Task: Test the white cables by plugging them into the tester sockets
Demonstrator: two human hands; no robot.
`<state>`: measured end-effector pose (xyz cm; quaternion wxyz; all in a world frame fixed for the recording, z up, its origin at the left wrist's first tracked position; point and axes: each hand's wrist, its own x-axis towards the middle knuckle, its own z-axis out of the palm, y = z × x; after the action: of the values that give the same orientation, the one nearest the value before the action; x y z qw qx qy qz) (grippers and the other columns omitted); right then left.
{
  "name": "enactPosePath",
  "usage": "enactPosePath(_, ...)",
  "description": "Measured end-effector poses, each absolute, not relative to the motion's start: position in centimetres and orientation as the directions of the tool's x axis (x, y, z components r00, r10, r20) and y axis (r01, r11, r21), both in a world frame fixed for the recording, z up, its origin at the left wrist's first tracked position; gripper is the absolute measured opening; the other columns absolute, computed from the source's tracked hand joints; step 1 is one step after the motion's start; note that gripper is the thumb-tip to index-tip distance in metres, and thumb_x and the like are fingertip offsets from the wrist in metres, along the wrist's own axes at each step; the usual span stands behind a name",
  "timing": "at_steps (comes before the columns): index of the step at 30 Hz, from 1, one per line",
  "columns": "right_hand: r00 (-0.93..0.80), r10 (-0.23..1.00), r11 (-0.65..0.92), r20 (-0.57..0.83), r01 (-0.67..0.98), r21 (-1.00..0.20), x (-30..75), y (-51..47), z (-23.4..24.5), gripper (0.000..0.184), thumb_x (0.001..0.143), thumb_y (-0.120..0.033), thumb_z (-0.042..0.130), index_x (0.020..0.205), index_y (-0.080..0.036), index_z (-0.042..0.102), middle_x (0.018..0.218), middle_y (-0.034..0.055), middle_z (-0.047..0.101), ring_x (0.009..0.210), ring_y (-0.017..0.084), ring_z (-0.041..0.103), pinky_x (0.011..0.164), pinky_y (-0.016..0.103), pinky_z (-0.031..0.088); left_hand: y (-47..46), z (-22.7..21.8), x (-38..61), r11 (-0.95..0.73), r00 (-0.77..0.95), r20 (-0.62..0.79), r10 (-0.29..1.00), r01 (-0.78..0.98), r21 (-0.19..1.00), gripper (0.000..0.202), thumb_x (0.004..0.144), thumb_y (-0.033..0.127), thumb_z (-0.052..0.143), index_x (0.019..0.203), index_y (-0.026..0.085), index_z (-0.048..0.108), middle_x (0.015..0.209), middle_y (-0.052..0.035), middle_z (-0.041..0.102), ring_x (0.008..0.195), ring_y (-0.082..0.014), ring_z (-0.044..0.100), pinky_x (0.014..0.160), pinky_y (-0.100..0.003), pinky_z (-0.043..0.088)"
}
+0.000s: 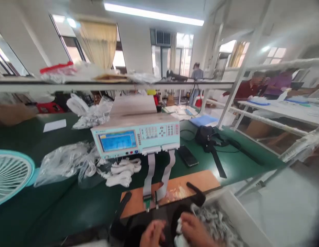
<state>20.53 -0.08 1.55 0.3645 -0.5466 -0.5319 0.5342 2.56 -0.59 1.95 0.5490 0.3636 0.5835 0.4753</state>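
Right hand (194,230): fingers closed on a white bundle (180,238), held low before the near edge of the surface (92,209). Left hand (153,233): just beside it, fingers curled; whether they pinch anything cannot be told. Beside the right hand: one white box (248,216), filled with grey-white cables (217,223). Beyond the hands: one orange board (205,178), flat, bearing a small green circuit board (147,203) at the end of one of two grey ribbon cables (149,171). Both ribbons run up to the front of a benchtop tester (136,132), its blue screen (117,141) lit. Right of the tester: one black smartphone (188,156), lying flat; one black bag (207,137) with strap. Left: folded white cables (123,173); clear plastic bags (64,161) holding white contents; one pale-blue fan (12,175), partly out of view. Above, behind: a long shelf (84,86) carrying plastic-wrapped goods.
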Motion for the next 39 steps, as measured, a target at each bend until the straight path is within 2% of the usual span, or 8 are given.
enactPosePath(5, -0.09, 0.978, -0.066, -0.186, 0.719, -0.692, 30.2, -0.8, 3.6, 0.006, 0.06, -0.023, 0.062, 0.063, -0.018, 0.061, 0.064, 0.0053, 0.057, 0.065, 0.021, 0.05, 0.066, 0.033, 0.036, -1.1, 4.1, 2.4, 0.332, -0.059, -0.514, 0.856, -0.7, 0.632, 0.033, 0.061, 0.044, 0.07, 0.06, 0.016, 0.053, 0.061, 0.0043, 0.053, 0.043, -0.0045, 0.042, 0.039, -0.016, 0.031)
enactPosePath(7, -0.147, 0.969, -0.049, -0.2, 0.677, -0.734, 29.6, -1.5, 3.7, 0.023, 0.064, -0.027, 0.064, 0.086, -0.018, 0.065, 0.086, 0.0105, 0.062, 0.081, 0.025, 0.054, 0.076, 0.036, 0.036, -0.8, 4.4, 2.8, 0.331, 0.024, -0.523, 0.852, -0.8, 0.501, 0.03, 0.063, 0.039, 0.071, 0.062, 0.016, 0.051, 0.06, 0.0059, 0.049, 0.041, -0.0031, 0.039, 0.037, -0.014, 0.027)
enactPosePath(10, -0.411, 0.864, -0.184, -0.292, 0.281, -0.942, 24.9, -2.8, 3.8, 0.04, 0.075, -0.038, 0.059, 0.112, -0.022, 0.055, 0.109, 0.0095, 0.059, 0.093, 0.023, 0.054, 0.079, 0.033, 0.039, -0.8, 4.6, 3.9, 0.327, 0.088, -0.485, 0.87, -0.839, 0.436, 0.029, 0.066, 0.037, 0.07, 0.062, 0.016, 0.05, 0.059, 0.006, 0.047, 0.04, -0.0023, 0.036, 0.035, -0.013, 0.026)
enactPosePath(13, -0.573, 0.76, -0.411, -0.305, -0.06, -0.91, 20.1, -3.5, 3.4, 0.044, 0.073, -0.047, 0.061, 0.107, -0.019, 0.055, 0.091, 0.0052, 0.062, 0.078, 0.018, 0.057, 0.066, 0.027, 0.042, -1.4, 5.0, 4.6, 0.263, 0.026, -0.437, 0.899, -0.829, 0.493, 0.027, 0.068, 0.037, 0.068, 0.063, 0.015, 0.052, 0.06, 0.0049, 0.048, 0.044, -0.0033, 0.041, 0.04, -0.015, 0.034)
enactPosePath(18, -0.541, 0.776, -0.515, -0.323, -0.249, -0.82, 18.5, -3.2, 1.8, 0.037, 0.074, -0.05, 0.06, 0.083, -0.015, 0.057, 0.061, -0.001, 0.056, 0.052, 0.01, 0.049, 0.05, 0.02, 0.033, -3.3, 5.6, 3.6, 0.185, -0.104, -0.356, 0.929, -0.704, 0.686, 0.027, 0.075, 0.04, 0.059, 0.087, 0.016, 0.062, 0.087, -0.0047, 0.06, 0.082, -0.0162, 0.056, 0.071, -0.028, 0.048)
enactPosePath(22, -0.532, 0.796, -0.512, -0.289, -0.336, -0.791, 18.9, -2.8, 0.9, 0.032, 0.078, -0.047, 0.057, 0.081, -0.015, 0.055, 0.063, -0.0005, 0.054, 0.05, 0.009, 0.046, 0.048, 0.019, 0.031, -4.4, 5.4, 2.9, 0.293, -0.056, -0.394, 0.917, -0.575, 0.764, 0.03, 0.073, 0.037, 0.063, 0.093, 0.015, 0.064, 0.085, -0.0072, 0.061, 0.075, -0.0165, 0.055, 0.056, -0.024, 0.048)
enactPosePath(30, -0.563, 0.824, -0.217, -0.059, -0.218, -0.952, 19.3, -2.3, 2.7, 0.028, 0.074, -0.039, 0.064, 0.089, -0.018, 0.052, 0.083, 0.0017, 0.057, 0.073, 0.015, 0.051, 0.065, 0.026, 0.039, -4.5, 4.8, 3.1, 0.326, 0.026, -0.347, 0.938, -0.413, 0.851, 0.021, 0.076, 0.035, 0.06, 0.08, 0.014, 0.065, 0.068, -0.0007, 0.056, 0.059, -0.0105, 0.046, 0.051, -0.021, 0.043)
enactPosePath(39, -0.51, 0.85, 0.215, 0.133, 0.103, -0.971, 17.3, -1.4, 4.3, 0.027, 0.091, -0.032, 0.036, 0.091, -0.019, 0.061, 0.077, 0.0031, 0.054, 0.073, 0.015, 0.051, 0.069, 0.027, 0.041, -4.5, 3.4, 3.9, 0.197, -0.218, -0.296, 0.93, -0.385, 0.902, 0.024, 0.076, 0.038, 0.059, 0.066, 0.016, 0.055, 0.062, 0.0041, 0.046, 0.058, -0.0088, 0.043, 0.055, -0.018, 0.036)
